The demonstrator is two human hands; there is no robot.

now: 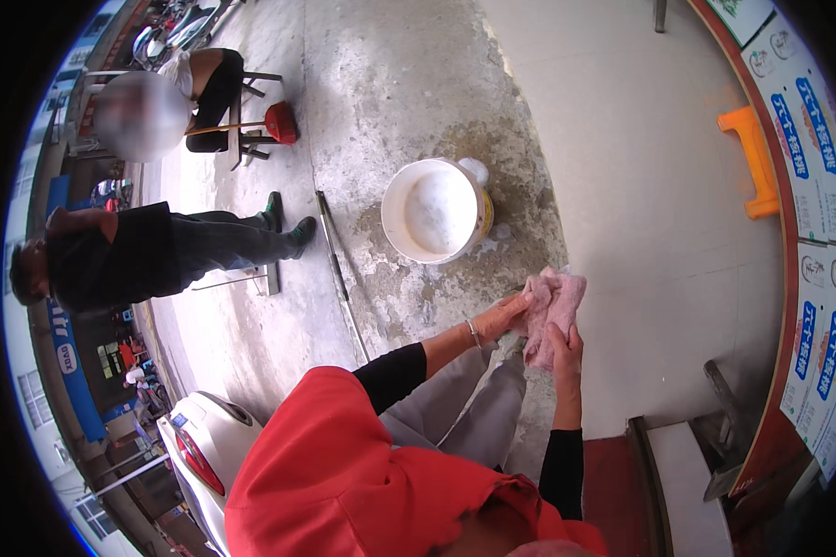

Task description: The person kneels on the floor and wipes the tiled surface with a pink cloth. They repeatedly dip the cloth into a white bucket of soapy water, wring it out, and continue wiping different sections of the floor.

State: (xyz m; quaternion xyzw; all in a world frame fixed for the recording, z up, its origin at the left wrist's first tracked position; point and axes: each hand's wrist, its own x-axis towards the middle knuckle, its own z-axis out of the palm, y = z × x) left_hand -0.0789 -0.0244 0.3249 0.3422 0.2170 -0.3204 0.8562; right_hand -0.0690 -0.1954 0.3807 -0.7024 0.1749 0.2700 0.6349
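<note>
My left hand (499,318), with a bracelet at the wrist, grips one side of a pink cloth (561,296). On its other side my right hand (566,351) holds the same cloth, thumb on top. The cloth is bunched and folded between both hands, above my grey trousers (488,418) and lower legs. Ahead of my hands a white plastic bucket (398,223) stands on the wet concrete, with white foamy liquid inside. Patches of foam (475,169) lie on the ground beside it.
A long pole (336,261) lies left of the bucket. Beyond are a standing person (111,257) and a seated person (216,76) near a red-headed long-handled tool (281,124). An orange plastic stool (756,163) and printed cartons (808,230) are right; a white vehicle (209,425) is lower left.
</note>
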